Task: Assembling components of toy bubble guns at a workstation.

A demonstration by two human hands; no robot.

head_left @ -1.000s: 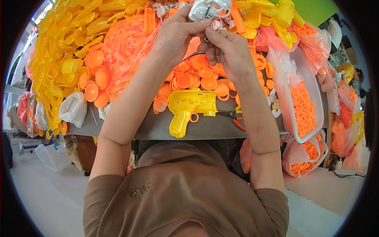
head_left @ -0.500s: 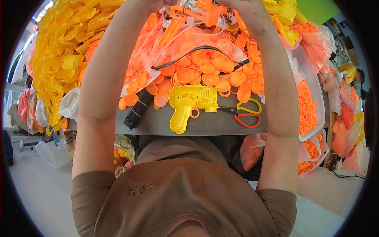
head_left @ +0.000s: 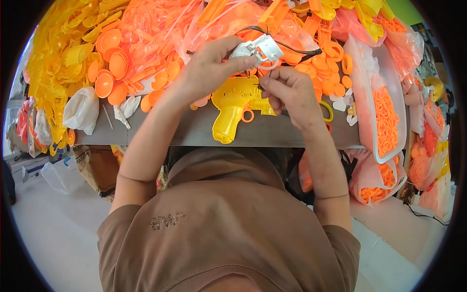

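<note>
My left hand [head_left: 210, 67] is closed on a white plastic mechanism [head_left: 262, 47], held above the table between thumb and fingers. Just below and to the right of it, my right hand [head_left: 292, 92] pinches at something small and dark, too fine to make out; it may be a wire of the mechanism. Under both hands lies a yellow toy-gun shell half [head_left: 226, 109], its grip toward the table's near edge. An orange ring-shaped trigger [head_left: 247, 116] sits at the shell. My right wrist partly hides a pair of scissors [head_left: 328, 112] with yellow and red handles.
Orange cup-shaped parts [head_left: 117, 65] and clear bags heap behind my hands. Yellow plastic parts [head_left: 53, 68] pile up at the left. A black strap [head_left: 306, 51] lies across the heap. A white tub [head_left: 360, 97] of orange rings stands right. A white bag [head_left: 81, 109] sits left.
Both hands have come back from the far heap toward me, over the yellow shell. The white mechanism is now in my left hand. My view has shifted slightly.
</note>
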